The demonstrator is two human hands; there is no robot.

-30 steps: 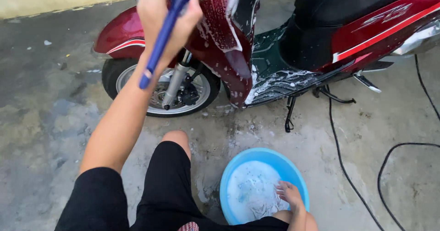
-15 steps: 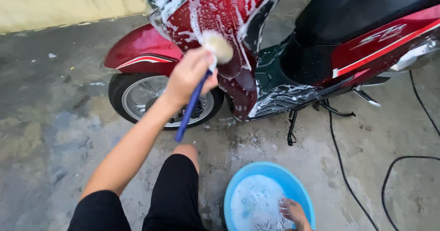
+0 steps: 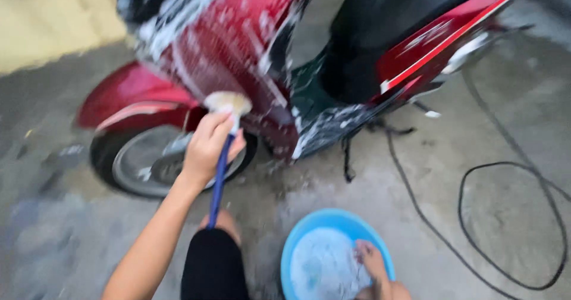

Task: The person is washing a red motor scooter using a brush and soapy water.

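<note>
Both hands are working well apart: the left hand is gripping a brush by its blue handle, fingers wrapped tight around it just under the head, while the right hand is resting in a blue basin of suds, fingers loosely spread, and whether it is holding anything under the foam cannot be told. Taking the scooter as the landmark, the brush is lying at the lower edge of its red front panel, just above the front wheel, with the pale, soapy head touching or almost touching the panel. The brush's long axis is running nearly upright, head toward the scooter and handle end slanting down toward the person's knee. The left hand is therefore much the nearer one to the scooter; the right is sitting low and away from it, with the basin on the wet concrete in front of the footboard. A black hose is looping over the ground beside the scooter's rear half. The brush is looking slim, with a small rounded cream tuft, and the scooter's front is streaked with white foam; the view is blurred, so finer detail is unclear.
</note>
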